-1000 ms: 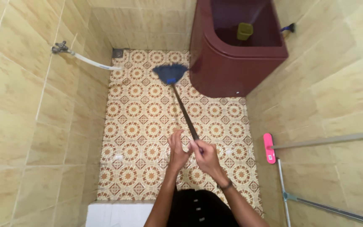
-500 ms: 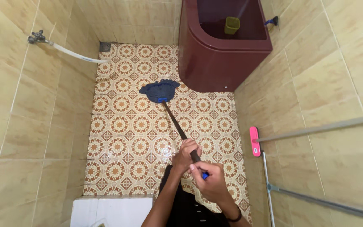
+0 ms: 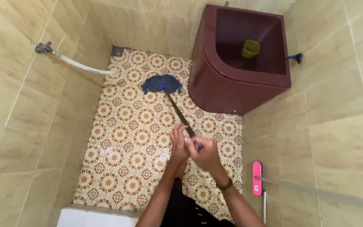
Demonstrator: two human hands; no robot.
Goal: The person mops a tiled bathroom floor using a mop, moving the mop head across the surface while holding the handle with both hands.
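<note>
Both hands on the mop handle (image 3: 178, 113), near end. Left hand (image 3: 178, 143) wraps the dark shaft, fingers closed round it. Right hand (image 3: 206, 152) sits just behind and touching the left, closed over the handle's end; a bit of blue grip shows between the fingers. Dark band on the right wrist.

Handle runs diagonally from the hands up and left to the mop head (image 3: 161, 83). Mop head is blue, strands spread flat on the patterned floor tiles (image 3: 122, 143), far half of the floor, just left of the maroon tub (image 3: 232, 90). Head is close to the tub's curved wall; can't tell if strands touch it.

Tub fills the far right corner, against both walls. A yellow-green scoop (image 3: 250, 48) stands inside it, toward the right wall. Small blue tap (image 3: 295, 57) on the right wall just beyond the tub rim.

Left wall: metal tap (image 3: 43, 47) with a white hose (image 3: 80, 65) running down toward the floor's far left side. Floor drain (image 3: 117, 51) in the far left corner.

Near right: pink flat tool head (image 3: 257, 178) against the right wall, on a pale metal pole. White ledge (image 3: 93, 216) at the near edge, left of the arms. Walls are beige tile.
</note>
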